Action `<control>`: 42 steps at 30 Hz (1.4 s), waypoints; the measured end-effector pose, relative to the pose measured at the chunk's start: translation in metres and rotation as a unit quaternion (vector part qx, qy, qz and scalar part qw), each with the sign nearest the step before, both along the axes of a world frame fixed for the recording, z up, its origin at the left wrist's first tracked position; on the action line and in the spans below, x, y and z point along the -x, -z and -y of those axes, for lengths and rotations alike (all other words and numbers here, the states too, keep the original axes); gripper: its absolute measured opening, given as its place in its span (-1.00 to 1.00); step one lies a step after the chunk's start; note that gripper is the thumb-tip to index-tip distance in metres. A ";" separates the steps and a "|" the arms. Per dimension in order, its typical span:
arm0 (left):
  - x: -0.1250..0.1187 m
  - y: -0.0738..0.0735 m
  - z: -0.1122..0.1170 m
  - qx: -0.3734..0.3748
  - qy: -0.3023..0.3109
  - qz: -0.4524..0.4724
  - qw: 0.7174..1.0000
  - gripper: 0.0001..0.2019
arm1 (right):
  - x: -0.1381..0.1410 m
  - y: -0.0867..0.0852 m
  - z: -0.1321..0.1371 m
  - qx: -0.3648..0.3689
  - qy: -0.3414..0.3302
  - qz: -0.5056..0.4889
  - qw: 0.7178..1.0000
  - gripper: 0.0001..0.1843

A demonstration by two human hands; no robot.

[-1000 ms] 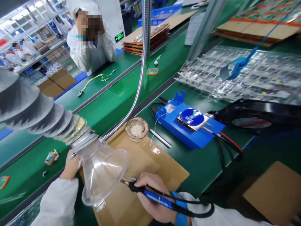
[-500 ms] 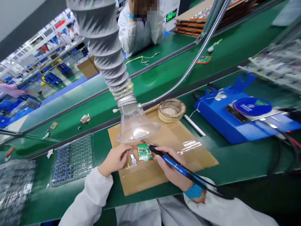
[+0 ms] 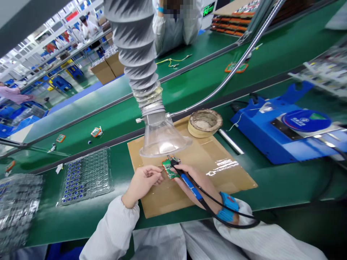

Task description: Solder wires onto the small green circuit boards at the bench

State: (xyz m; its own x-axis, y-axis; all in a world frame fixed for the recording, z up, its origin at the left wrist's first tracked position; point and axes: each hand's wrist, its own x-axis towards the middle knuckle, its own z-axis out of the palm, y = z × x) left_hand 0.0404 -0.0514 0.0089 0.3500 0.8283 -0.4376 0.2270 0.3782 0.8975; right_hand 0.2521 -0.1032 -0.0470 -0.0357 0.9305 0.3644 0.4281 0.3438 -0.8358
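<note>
My right hand [image 3: 199, 182] is closed around a blue and black soldering iron [image 3: 191, 186], its cable trailing back past my wrist. The iron's front end lies over the upper right of a green circuit board [image 3: 167, 169] with orange edges, and my right fingers reach its right side. On the board's left, my left hand [image 3: 145, 182] pinches what looks like a thin wire [image 3: 162, 167] running to the board. A small metallic part shows at the board's top edge; the iron partly covers it. Beneath lies a brown sheet [image 3: 154, 206].
A clear fume hood [image 3: 165, 142] on a grey hose hangs just above the board. Behind it stands a round pot [image 3: 205, 123]. A blue device [image 3: 282, 130] sits right; a clear parts tray [image 3: 85, 175] lies left. Across the conveyor [image 3: 121, 108] sits another person [image 3: 177, 32].
The board has turned and tilted, with my right fingers now against it. The white connector beside it no longer shows there. My left hand has come closer to the board. The view has shifted.
</note>
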 end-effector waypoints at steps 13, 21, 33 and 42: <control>-0.024 -0.007 0.011 0.017 0.000 0.031 0.999 -0.54 | 0.022 -0.019 0.001 0.063 0.061 -0.201 0.976 -0.73; -0.020 -0.004 0.015 -0.028 -0.004 -0.011 1.000 -0.67 | 0.021 -0.022 0.000 0.069 0.069 -0.190 0.977 -0.73; -0.015 -0.001 -0.007 -0.297 0.049 -0.194 0.934 -0.85 | 0.014 -0.015 0.004 0.042 0.091 -0.109 0.989 -0.77; -0.014 0.008 -0.018 -0.249 0.108 -0.219 0.937 -0.81 | -0.015 -0.021 0.026 -0.028 0.109 -0.059 0.992 -0.84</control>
